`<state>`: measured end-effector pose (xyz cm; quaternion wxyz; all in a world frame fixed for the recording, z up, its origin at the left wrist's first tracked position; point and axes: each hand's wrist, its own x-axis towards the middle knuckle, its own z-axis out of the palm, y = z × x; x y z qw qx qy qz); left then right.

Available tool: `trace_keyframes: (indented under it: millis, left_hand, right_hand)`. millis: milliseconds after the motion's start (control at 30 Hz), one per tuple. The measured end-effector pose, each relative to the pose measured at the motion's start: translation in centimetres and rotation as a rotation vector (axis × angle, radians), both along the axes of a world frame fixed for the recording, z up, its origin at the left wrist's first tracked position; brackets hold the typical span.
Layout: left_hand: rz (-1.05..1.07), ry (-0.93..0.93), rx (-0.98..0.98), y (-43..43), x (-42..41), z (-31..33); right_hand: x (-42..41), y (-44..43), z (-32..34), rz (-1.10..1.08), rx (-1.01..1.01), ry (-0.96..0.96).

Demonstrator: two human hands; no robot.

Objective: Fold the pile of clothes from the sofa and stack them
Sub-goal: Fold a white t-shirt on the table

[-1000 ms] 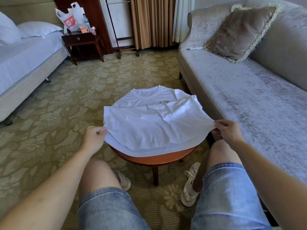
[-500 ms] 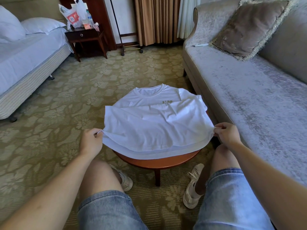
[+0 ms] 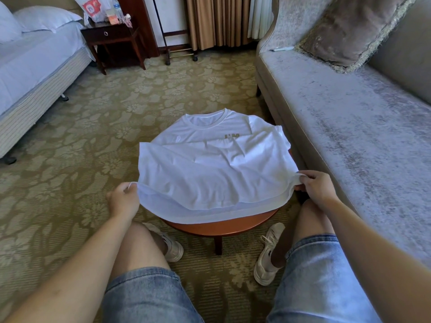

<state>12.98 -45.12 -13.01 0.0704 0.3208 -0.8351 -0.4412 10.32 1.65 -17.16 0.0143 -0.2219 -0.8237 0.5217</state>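
The left grip (image 3: 123, 199), arm stretched forward over the left knee, curls shut, pinching the near left corner of the shirt (image 3: 210, 169). The shirt lies spread on the round table (image 3: 224, 227), collar away, hem drooping over the near edge. The right grip (image 3: 314, 188), knuckles up, pinches the near right corner, beside the sofa (image 3: 349, 127).
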Motion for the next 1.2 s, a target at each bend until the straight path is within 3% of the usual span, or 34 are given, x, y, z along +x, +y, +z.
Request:
trace_keyframes:
  millis: [233, 400, 667, 933, 1200]
  left_hand:
    - [-0.006, -0.134, 0.387, 1.6, 0.0, 0.5]
    - [-0.070, -0.247, 0.375, 1.2, 0.1, 0.3]
    - [-0.185, -0.246, 0.222, 0.6, 0.6, 0.5]
    - [-0.268, -0.173, 0.515, 0.5, 1.0, 2.3]
    - [-0.266, 0.006, 0.786, -1.9, 2.9, 4.5]
  right_hand:
    - [0.4, 0.1, 0.3, 0.002, 0.077, 0.058]
    - [0.5, 0.0, 0.2, 0.026, 0.124, 0.048]
    - [0.9, 0.1, -0.1, 0.074, 0.157, 0.005]
    - [1.8, -0.8, 0.9, 0.102, 0.120, 0.066]
    - [2.9, -2.0, 3.6, -0.091, -0.234, 0.127]
